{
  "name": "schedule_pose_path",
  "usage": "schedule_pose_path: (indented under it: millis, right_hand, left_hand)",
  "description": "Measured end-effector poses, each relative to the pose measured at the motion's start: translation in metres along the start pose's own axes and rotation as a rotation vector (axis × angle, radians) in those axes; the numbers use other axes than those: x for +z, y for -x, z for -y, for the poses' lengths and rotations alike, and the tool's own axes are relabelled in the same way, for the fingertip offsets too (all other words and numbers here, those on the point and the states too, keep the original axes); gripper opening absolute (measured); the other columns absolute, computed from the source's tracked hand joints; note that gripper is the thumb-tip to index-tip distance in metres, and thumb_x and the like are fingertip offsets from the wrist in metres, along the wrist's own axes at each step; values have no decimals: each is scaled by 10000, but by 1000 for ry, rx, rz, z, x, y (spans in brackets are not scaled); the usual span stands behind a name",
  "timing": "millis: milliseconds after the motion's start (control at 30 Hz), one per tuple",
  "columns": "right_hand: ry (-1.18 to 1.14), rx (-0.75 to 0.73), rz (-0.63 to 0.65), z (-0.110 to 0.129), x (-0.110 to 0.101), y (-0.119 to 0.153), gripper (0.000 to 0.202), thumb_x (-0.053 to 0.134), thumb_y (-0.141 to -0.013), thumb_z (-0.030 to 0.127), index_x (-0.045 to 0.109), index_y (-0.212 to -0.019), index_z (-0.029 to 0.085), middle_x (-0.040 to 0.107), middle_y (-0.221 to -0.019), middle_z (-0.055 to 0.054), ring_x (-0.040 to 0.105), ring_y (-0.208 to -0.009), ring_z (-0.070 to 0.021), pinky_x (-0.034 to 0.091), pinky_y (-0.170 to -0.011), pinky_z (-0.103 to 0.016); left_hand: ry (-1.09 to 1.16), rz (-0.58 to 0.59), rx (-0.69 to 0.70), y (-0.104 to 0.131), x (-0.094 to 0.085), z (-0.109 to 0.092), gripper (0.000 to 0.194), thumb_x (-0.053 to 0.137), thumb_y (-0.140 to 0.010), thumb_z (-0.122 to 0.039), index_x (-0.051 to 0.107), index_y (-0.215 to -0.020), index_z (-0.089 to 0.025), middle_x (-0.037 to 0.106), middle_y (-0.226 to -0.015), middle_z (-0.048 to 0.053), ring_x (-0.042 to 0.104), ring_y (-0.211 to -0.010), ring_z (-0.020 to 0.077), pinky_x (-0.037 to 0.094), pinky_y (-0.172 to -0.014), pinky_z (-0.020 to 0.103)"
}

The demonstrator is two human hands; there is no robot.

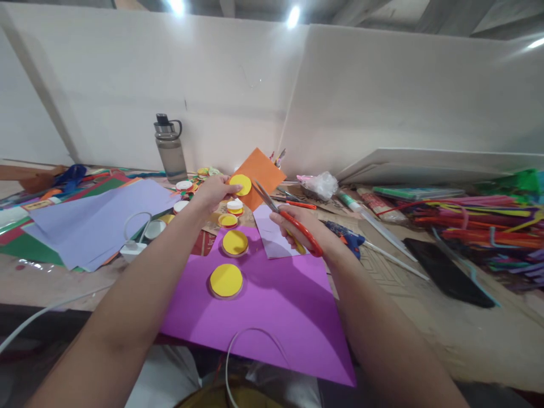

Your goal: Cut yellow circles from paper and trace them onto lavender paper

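The left hand point(216, 190) pinches a yellow disc point(241, 183) and orange paper point(264, 167); the right hand point(296, 222) grips scissors point(304, 230), tips near the disc.

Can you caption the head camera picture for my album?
Left hand holds a yellow circle against orange paper; right hand grips red-handled scissors.

The left hand point(215, 194) and right hand point(301, 222) are bare, as are both forearms point(140, 294), tapering toward the wrists; low down I glimpse white cloth point(164, 378), though whether it's worn I can't tell
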State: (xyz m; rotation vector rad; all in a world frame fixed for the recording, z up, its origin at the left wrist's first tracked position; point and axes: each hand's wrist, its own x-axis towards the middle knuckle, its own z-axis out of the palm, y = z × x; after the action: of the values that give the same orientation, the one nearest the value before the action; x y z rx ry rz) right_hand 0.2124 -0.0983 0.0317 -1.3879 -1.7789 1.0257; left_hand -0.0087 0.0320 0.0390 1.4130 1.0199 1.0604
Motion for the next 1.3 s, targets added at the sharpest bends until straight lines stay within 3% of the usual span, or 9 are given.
schedule_pose_path:
  millis: [233,467,633,1000,1167,1300]
  right_hand:
    - [-57,3,-1,1,1,1,397,529,-852,607,466,-769,225,467,-538,55,439,-379,-92,384,-343,-223]
    - [-41,2,-42,-4,7,-4,415,545,-834,631,514,-832,217,506,-580,37,472,-407,-91,425,-364,-217]
    - [10,-4,-97,-5,11,-6,404,530,-844,623,528,-846,219,484,-560,38,451,-392,-91,376,-330,-207]
    - [125,-14,-92,-1,9,-5,379,547,-841,592,484,-803,220,452,-541,52,427,-396,-84,325,-342,-195]
    - [242,-81,-106,1,8,-5,364,531,-858,574,498,-810,215,510,-612,40,436,-422,-68,333,-392,-191]
    - [152,-25,-85,-2,10,-5,384,522,-858,594,469,-785,221,474,-565,50,424,-412,-75,311,-370,-186]
  left_hand:
    - [-84,159,9,5,1,-1,216,756,-621,-182,662,-798,-100,627,-683,6,536,-575,69,404,-541,174]
    - [-139,230,8,13,5,-6,183,749,-633,-171,676,-791,-114,603,-646,0,526,-567,82,410,-555,193]
    - [-126,246,-25,13,6,-7,143,750,-615,-141,638,-703,-133,603,-645,-2,517,-567,80,420,-563,192]
    - [-88,286,-31,11,-1,-7,136,738,-617,-144,604,-636,-151,584,-615,0,524,-559,91,402,-554,202]
    - [-142,333,-49,11,5,-1,167,776,-571,-158,620,-628,-152,599,-605,-5,523,-534,93,417,-541,209]
    - [-163,340,-91,12,10,4,174,790,-558,-152,637,-640,-148,606,-596,-3,524,-519,91,399,-513,202]
